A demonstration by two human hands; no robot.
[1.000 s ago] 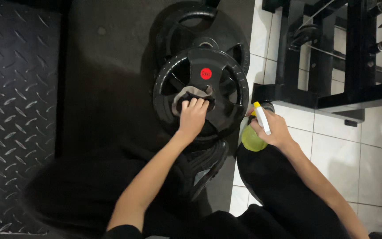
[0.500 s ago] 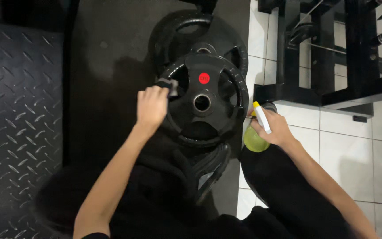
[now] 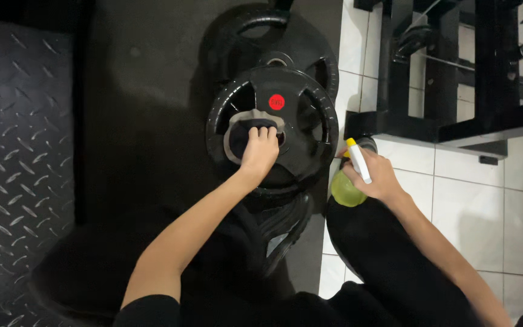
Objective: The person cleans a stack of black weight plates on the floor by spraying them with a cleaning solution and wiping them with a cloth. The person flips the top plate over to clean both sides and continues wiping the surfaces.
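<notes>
A black weight plate (image 3: 273, 130) with a small red round label (image 3: 276, 102) lies flat on top of a stack of other plates (image 3: 273, 36) on the dark rubber floor (image 3: 140, 121). A grey cloth (image 3: 237, 136) is spread over the plate's centre, directly under the left hand (image 3: 259, 154). That hand's grip is a flat press: the fingers lie nearly straight and close together on the cloth, palm down, pinning it against the plate rather than curling round it.

To the right of the plate, just beside its rim, the right hand (image 3: 373, 178) has its grip wrapped firmly around a spray bottle (image 3: 349, 188) with a yellow-green body and a white and yellow trigger head (image 3: 358, 158). The fingers are curled round the bottle's neck, and the bottle sits just above the person's dark-clad knee (image 3: 370, 242), over the edge where the rubber floor meets white floor tiles (image 3: 473, 206). The bottle and the plate are near each other; whether they touch cannot be told.

A black metal rack (image 3: 455, 72) stands on the tiles at upper right, and a diamond-patterned mat (image 3: 19, 151) covers the floor at left.
</notes>
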